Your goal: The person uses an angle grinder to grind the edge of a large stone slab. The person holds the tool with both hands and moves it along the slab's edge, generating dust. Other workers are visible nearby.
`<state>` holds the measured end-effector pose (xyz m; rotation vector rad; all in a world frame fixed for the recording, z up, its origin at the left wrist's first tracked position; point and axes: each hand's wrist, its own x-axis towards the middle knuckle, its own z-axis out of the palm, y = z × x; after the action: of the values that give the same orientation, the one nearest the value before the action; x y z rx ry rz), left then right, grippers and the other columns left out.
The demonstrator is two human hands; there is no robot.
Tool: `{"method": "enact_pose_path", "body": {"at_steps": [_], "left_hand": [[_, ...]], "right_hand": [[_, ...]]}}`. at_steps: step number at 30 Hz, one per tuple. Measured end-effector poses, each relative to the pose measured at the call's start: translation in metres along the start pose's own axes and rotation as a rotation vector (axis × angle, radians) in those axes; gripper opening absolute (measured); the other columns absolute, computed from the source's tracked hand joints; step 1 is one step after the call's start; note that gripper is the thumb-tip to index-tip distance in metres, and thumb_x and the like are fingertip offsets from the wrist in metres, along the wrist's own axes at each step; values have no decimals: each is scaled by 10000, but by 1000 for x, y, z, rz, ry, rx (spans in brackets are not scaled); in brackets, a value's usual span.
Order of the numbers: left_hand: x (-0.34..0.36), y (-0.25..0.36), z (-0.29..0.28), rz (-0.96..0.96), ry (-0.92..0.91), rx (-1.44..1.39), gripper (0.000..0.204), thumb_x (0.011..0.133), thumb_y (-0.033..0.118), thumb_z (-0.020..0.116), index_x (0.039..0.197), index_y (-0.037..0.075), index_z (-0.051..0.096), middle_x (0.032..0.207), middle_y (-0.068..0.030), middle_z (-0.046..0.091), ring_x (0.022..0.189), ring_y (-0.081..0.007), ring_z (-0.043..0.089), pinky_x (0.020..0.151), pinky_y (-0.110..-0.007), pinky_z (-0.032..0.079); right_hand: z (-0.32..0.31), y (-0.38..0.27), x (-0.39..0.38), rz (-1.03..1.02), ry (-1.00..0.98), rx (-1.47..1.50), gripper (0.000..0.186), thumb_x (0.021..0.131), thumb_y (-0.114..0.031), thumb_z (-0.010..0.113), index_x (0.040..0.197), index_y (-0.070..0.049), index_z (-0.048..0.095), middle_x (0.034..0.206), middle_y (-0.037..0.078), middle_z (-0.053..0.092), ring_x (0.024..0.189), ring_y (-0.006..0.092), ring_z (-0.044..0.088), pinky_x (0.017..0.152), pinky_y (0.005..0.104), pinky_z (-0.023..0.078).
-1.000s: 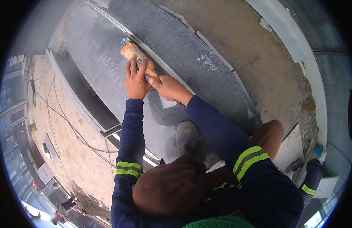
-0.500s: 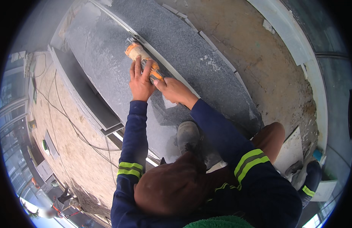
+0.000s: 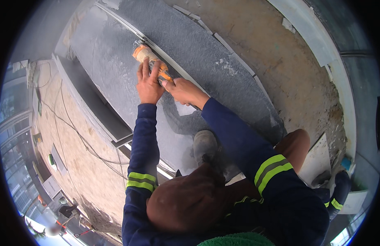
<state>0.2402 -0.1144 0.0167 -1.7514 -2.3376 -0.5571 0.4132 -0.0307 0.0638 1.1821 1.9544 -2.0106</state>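
An orange angle grinder (image 3: 145, 55) rests on the seam between two grey stone slabs (image 3: 222, 61). My left hand (image 3: 148, 84) grips the grinder's body from behind, fingers stretched over it. My right hand (image 3: 182, 90) holds the rear handle just to the right. Both forearms wear dark blue sleeves with yellow reflective bands. The cutting disc is hidden under the guard and dust. My dusty shoe (image 3: 204, 143) stands on the near slab.
Grey dust coats the left slab (image 3: 104, 61). A metal channel (image 3: 116, 131) runs along the slab edge, with cables (image 3: 75, 131) trailing over paving below. Bare sandy ground (image 3: 280, 61) lies right, with a loose tile (image 3: 319, 158) and white curb (image 3: 333, 69).
Both hands and the grinder have slid a little farther along the seam, away from my body. The view has shifted slightly with them.
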Motion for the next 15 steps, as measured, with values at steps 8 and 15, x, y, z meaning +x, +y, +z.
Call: {"method": "enact_pose_path", "body": {"at_steps": [8, 15], "left_hand": [[-18, 19, -11, 3, 2, -6, 763, 763, 198, 930, 1463, 344, 663, 1692, -141, 521, 1462, -452, 569, 985, -521, 674], [2, -3, 0, -20, -13, -16, 786, 767, 207, 930, 1489, 345, 651, 1696, -126, 521, 1473, -438, 566, 1026, -516, 656]], "right_hand": [[12, 21, -20, -71, 105, -46, 686, 1145, -581, 486, 891, 26, 677, 663, 109, 640, 530, 250, 655, 477, 420, 508], [-2, -7, 1, 1, -27, -23, 683, 1148, -593, 483, 932, 27, 669, 685, 110, 643, 528, 231, 651, 476, 405, 525]]}}
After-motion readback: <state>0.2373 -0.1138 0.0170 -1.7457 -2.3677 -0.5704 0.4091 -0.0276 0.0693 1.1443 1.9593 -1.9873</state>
